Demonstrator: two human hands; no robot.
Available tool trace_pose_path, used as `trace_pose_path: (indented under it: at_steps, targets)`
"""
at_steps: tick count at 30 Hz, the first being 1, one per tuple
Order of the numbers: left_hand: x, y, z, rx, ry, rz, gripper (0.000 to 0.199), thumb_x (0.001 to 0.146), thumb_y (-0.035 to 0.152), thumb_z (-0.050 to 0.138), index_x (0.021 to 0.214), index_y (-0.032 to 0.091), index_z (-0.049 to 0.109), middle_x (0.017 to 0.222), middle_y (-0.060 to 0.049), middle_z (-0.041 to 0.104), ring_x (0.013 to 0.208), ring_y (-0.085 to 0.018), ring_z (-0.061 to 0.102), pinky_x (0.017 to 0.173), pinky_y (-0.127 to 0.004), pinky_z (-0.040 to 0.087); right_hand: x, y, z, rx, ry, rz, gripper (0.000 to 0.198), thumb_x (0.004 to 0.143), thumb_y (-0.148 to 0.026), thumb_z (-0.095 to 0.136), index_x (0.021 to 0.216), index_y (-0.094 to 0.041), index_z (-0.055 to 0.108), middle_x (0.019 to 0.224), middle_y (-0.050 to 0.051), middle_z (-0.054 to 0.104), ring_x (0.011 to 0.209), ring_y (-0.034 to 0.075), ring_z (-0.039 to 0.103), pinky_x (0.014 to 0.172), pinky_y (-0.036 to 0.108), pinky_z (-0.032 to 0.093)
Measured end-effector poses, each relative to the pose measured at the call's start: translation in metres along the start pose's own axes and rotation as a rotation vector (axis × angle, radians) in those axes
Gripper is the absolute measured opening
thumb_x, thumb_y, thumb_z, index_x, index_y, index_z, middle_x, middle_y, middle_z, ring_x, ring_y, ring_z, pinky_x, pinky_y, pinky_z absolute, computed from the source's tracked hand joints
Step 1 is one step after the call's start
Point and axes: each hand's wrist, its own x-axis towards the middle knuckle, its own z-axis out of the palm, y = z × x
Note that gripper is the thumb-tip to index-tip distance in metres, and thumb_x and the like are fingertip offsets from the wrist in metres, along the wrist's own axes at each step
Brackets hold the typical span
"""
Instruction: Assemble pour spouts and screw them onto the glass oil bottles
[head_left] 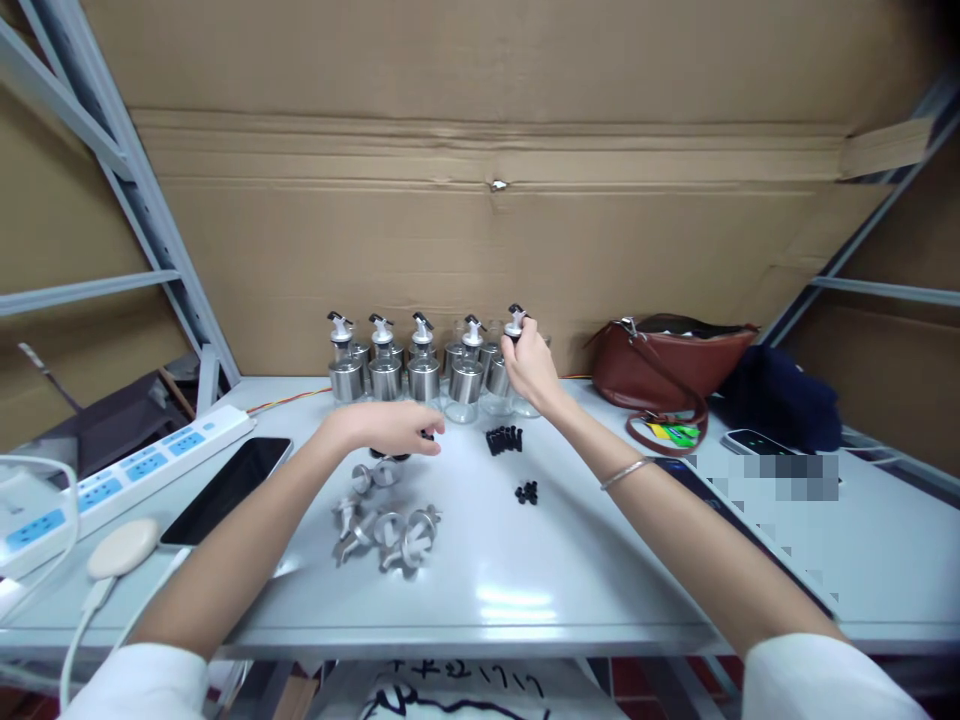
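My right hand [531,362] is closed around a pourer spout [515,322] with a black flip lid, at the top of a glass bottle [499,378] with a steel sleeve. Whether the spout is seated in the neck is hidden by my fingers. To the left stands a row of similar bottles [386,380], several topped with the same spouts [422,328]. My left hand [401,428] hovers low over the table, its fingers pinched on a small black part [427,435]. Below it lie loose silver-grey spout pieces [405,535]. Black tubes [505,440] and small black caps [527,492] lie to its right.
A cardboard wall [480,240] backs the table [570,570]. At the left are a power strip [135,470], a black phone [229,490] and a white round charger [124,548]. At the right are a brown handbag [667,365], a dark blue cap [784,400] and a tablet [742,520].
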Motion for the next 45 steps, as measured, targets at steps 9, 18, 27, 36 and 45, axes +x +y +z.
trace_pose_path:
  at_steps: [9, 18, 27, 36, 45]
  targets:
    - [-0.011, -0.03, -0.014, 0.03, 0.056, -0.151, 0.034, 0.087, 0.04, 0.043, 0.111, 0.021, 0.059, 0.119, -0.006, 0.063, 0.099, -0.021, 0.06, 0.077, -0.027, 0.044, -0.001, 0.019, 0.02, 0.047, -0.013, -0.078, 0.037, 0.087, -0.027, 0.04, 0.12, -0.011, 0.043, 0.116, 0.024, 0.059, 0.109, 0.034, 0.056, 0.094, 0.051, 0.042]
    - [0.002, -0.049, -0.01, 0.113, 0.085, -0.172, 0.037, 0.081, 0.025, 0.05, 0.118, 0.022, 0.057, 0.121, -0.007, 0.063, 0.096, -0.02, 0.061, 0.073, -0.023, 0.045, -0.03, 0.017, 0.002, 0.099, 0.149, -0.16, 0.047, 0.078, -0.018, 0.052, 0.124, -0.012, 0.043, 0.103, 0.015, 0.056, 0.093, 0.027, 0.057, 0.088, 0.048, 0.047]
    - [0.032, -0.061, 0.006, 0.218, 0.243, -0.151, 0.042, 0.072, -0.001, 0.042, 0.104, 0.016, 0.063, 0.096, -0.008, 0.066, 0.084, -0.017, 0.059, 0.066, -0.023, 0.04, -0.072, -0.008, -0.022, 0.143, -0.182, -0.52, 0.017, 0.087, -0.013, 0.043, 0.099, -0.02, 0.053, 0.089, 0.007, 0.06, 0.082, 0.02, 0.06, 0.076, 0.033, 0.049]
    - [0.027, -0.05, 0.004, 0.247, 0.251, -0.175, 0.033, 0.073, 0.003, 0.047, 0.099, 0.017, 0.063, 0.091, -0.006, 0.066, 0.082, -0.016, 0.06, 0.064, -0.022, 0.041, -0.076, -0.012, -0.023, 0.102, -0.193, -0.572, 0.013, 0.089, -0.013, 0.044, 0.089, -0.019, 0.055, 0.081, 0.006, 0.063, 0.075, 0.019, 0.06, 0.069, 0.029, 0.048]
    - [-0.012, 0.011, 0.01, 0.265, 0.044, -0.178, 0.043, 0.07, 0.0, 0.048, 0.103, 0.021, 0.064, 0.1, -0.008, 0.065, 0.08, -0.02, 0.061, 0.06, -0.025, 0.04, -0.081, -0.024, -0.028, 0.111, -0.218, -0.627, 0.015, 0.09, -0.014, 0.042, 0.089, -0.02, 0.056, 0.083, 0.007, 0.066, 0.077, 0.019, 0.062, 0.07, 0.03, 0.048]
